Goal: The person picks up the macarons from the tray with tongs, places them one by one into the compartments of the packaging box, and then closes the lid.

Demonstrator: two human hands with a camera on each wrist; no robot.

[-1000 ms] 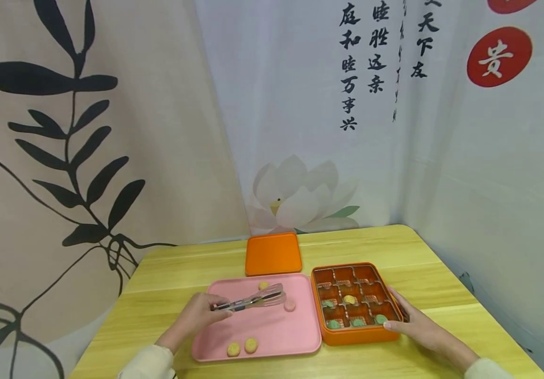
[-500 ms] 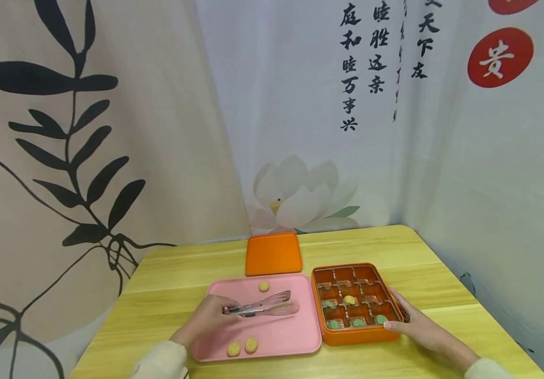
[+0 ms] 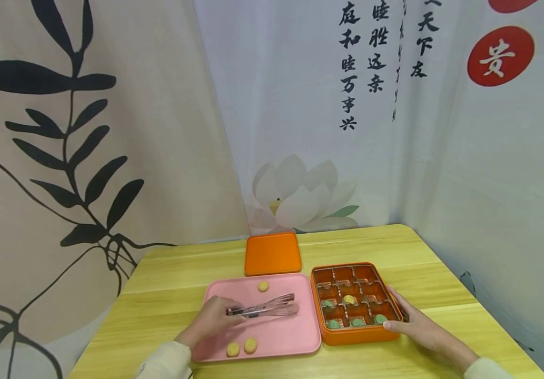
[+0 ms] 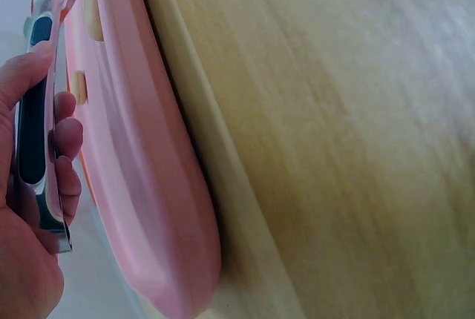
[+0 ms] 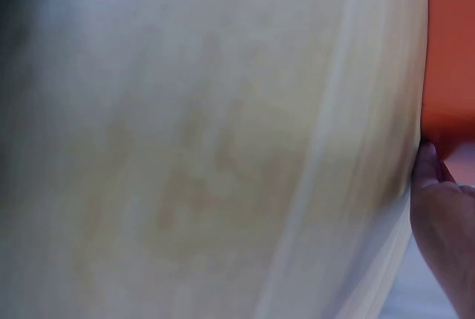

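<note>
Left grips, right seems to steady

The left hand (image 3: pixel 211 318) grips slim metal tongs (image 3: pixel 255 310) by their dark handles above the pink rectangular tray (image 3: pixel 286 334), probably for reach; whether the tips hold anything is unclear. The right hand (image 3: pixel 416 323), fingers spread against the orange compartmented square box (image 3: pixel 364 336), seems to steady it. Three round yellow biscuits (image 3: pixel 250 345) lie on the tray, a flat orange panel (image 3: pixel 273 253) behind it; the box's wall rises alongside.

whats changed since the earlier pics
The left hand and the tongs it holds moved rightward over the pink tray; the tongs' tips now reach where the pink piece showed, but whether they grip it is unclear. Nothing was visibly let go. The right hand stayed at the orange box, and the yellow pieces stayed put.
</note>
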